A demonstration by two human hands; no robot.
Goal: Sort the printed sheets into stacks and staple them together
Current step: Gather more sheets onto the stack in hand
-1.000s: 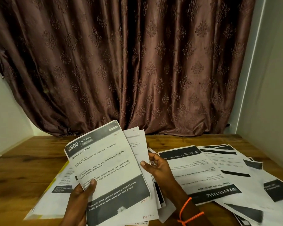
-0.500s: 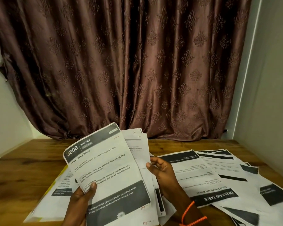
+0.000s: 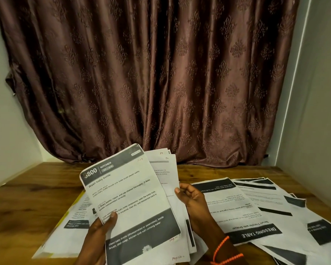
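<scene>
Gripping a fanned bundle of white printed sheets (image 3: 126, 199), the left hand (image 3: 97, 238) pins its thumb on the front page; the right hand's fingers (image 3: 187, 194) curl at the bundle's edge, half hidden. Beyond, more black-banded sheets (image 3: 256, 207) overlap on the wooden table (image 3: 27, 203), cut off rightward.

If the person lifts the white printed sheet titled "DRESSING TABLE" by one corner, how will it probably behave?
The white printed sheet titled "DRESSING TABLE" is a single thin page, so it would probably droop and bend. It looks light. It lies flat among overlapping loose white sheets on the brown wooden table, so it may slide and drag neighbours along.
</scene>
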